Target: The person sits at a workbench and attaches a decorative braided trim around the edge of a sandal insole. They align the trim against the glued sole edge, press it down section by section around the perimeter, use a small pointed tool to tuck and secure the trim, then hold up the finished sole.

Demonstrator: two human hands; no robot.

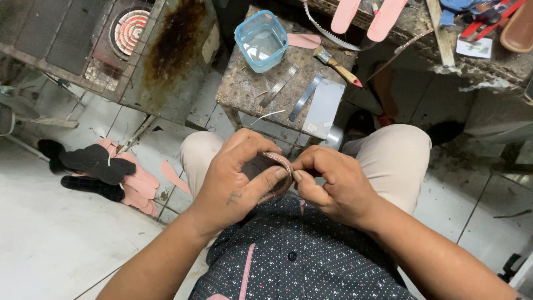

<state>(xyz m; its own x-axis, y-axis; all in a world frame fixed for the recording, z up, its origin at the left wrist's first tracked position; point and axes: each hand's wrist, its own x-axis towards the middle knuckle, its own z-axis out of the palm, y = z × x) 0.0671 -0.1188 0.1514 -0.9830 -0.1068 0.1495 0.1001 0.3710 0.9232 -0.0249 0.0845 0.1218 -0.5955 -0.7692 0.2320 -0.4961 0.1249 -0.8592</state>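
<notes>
Both hands meet over the person's lap, just above a dark dotted shirt point(300, 255). The left hand point(236, 178) is closed on a curved braided strap point(280, 166), pinkish-brown w/ a woven texture; thumb and forefinger pinch it from the near side while the other fingers curl behind. The right hand point(333, 183) is closed too, fingertips pinching the strap's right end, thumb tip touching the left thumb. The strap arcs btwn the two hands; its lower part is hidden behind the thumbs, so can't tell how long it is. A thin thread seems to hang down from the hands across the shirt, but it's too fine to be sure.

Beyond the knees, in beige trousers, stands a small worn work block point(250, 89). On it: a clear blue plastic tub point(261, 41) at the far left corner, a pink sole piece point(303, 40) just beside it, a brush w/ a wooden handle point(337, 65), two flat metal strips point(291, 91) lying side by side, and a pale card point(323, 108) at the near right edge.

On the tiled floor to the left lies a pile of black and pink sole cutouts point(108, 175). Far left, a coil heater point(130, 30) sits under a wire grid, next to a rusty metal sheet point(177, 50).
</notes>
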